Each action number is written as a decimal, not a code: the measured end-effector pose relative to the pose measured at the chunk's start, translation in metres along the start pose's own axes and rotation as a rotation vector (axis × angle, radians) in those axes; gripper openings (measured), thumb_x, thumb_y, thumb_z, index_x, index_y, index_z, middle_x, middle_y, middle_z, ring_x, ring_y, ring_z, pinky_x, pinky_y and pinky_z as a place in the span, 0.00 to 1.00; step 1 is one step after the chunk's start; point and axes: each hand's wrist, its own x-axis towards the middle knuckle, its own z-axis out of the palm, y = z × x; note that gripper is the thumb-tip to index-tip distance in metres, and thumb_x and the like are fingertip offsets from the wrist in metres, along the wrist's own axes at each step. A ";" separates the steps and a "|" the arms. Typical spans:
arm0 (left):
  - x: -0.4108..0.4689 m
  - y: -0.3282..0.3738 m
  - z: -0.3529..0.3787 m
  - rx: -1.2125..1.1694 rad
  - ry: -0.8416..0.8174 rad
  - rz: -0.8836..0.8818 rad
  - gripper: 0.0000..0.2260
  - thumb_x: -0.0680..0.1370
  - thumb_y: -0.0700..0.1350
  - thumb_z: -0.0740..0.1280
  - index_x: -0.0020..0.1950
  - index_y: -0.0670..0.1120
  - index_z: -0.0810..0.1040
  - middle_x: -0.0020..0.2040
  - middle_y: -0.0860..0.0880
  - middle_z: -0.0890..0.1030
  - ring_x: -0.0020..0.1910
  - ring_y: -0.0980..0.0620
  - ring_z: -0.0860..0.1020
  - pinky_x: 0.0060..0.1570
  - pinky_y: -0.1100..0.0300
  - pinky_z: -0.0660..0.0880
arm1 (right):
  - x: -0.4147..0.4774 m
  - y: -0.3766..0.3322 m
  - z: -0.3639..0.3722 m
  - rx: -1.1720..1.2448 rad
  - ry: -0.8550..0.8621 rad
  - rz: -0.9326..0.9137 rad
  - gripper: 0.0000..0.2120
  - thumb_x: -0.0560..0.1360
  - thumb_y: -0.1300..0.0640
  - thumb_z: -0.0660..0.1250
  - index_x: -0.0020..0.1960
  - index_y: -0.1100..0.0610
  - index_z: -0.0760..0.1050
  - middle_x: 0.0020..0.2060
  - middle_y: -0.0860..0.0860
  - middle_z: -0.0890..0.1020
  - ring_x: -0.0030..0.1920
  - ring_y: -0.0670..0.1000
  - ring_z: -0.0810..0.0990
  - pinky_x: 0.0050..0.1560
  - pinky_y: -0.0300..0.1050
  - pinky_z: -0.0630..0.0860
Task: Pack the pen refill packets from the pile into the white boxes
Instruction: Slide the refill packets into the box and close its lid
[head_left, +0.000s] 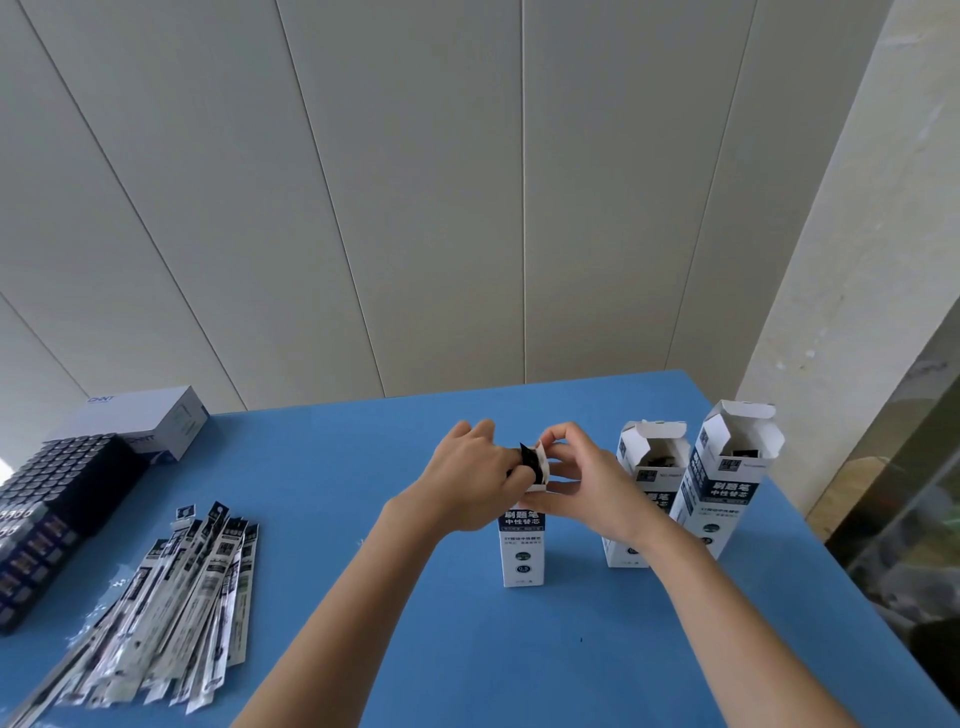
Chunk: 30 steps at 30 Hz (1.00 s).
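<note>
left hand: fingers pinch packets at box mouth | right hand: grips box flap | box upright, table centre | packets' long axis vertical, box directly below fingers | pile at left edge, left hand nearer

Bright, even daylight with soft, faint shadows; wide-angle bending toward the edges, slight softness throughout, no harsh glare
</note>
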 end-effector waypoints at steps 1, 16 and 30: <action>-0.001 0.000 0.000 -0.020 0.008 -0.008 0.17 0.74 0.50 0.44 0.37 0.45 0.69 0.29 0.50 0.64 0.43 0.49 0.63 0.43 0.58 0.57 | 0.000 0.000 0.000 0.002 0.000 0.000 0.21 0.66 0.62 0.75 0.50 0.53 0.65 0.46 0.47 0.81 0.48 0.44 0.80 0.53 0.43 0.79; -0.027 0.004 0.042 -1.069 0.507 -0.734 0.09 0.80 0.49 0.56 0.50 0.43 0.69 0.47 0.47 0.71 0.43 0.51 0.69 0.45 0.60 0.66 | -0.008 0.005 0.005 0.037 0.021 0.002 0.20 0.68 0.62 0.74 0.53 0.50 0.67 0.55 0.45 0.80 0.53 0.39 0.79 0.50 0.32 0.76; -0.019 0.038 0.052 -1.541 0.289 -0.400 0.15 0.82 0.54 0.49 0.59 0.51 0.72 0.51 0.50 0.79 0.47 0.57 0.77 0.45 0.64 0.72 | -0.024 -0.001 0.022 0.150 0.021 0.048 0.21 0.79 0.50 0.56 0.72 0.44 0.59 0.67 0.34 0.67 0.65 0.27 0.64 0.67 0.29 0.62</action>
